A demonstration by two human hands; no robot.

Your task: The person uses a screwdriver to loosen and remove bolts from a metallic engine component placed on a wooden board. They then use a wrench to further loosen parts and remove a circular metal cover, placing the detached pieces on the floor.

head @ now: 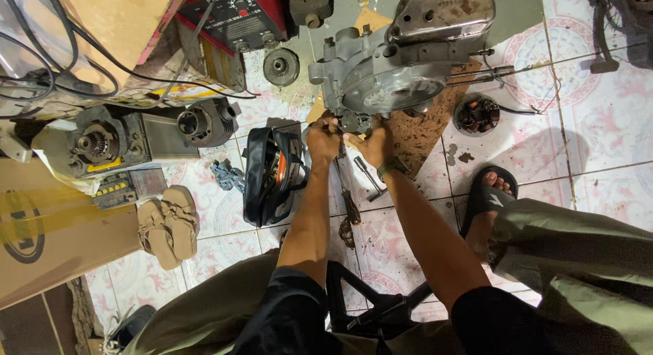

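Observation:
A grey metal engine case (391,76) lies on the tiled floor, partly on a brown board (425,127). Both my hands meet at its near edge. My left hand (324,139) is closed around a small dark part (354,122) at the case's lower end. My right hand (374,144), with a watch on the wrist, presses against the same spot, fingers curled; what it grips is hidden. A socket wrench (368,177) and pliers (350,215) lie on the floor just below my hands.
An open black tool bag (271,175) lies left of my arms. Further left sit engine parts (109,141), a cylinder (204,122), tan sandals (169,226) and a cardboard box (41,239). A red welder (235,15) stands behind. A stator (476,115) lies right; my sandalled foot (488,198).

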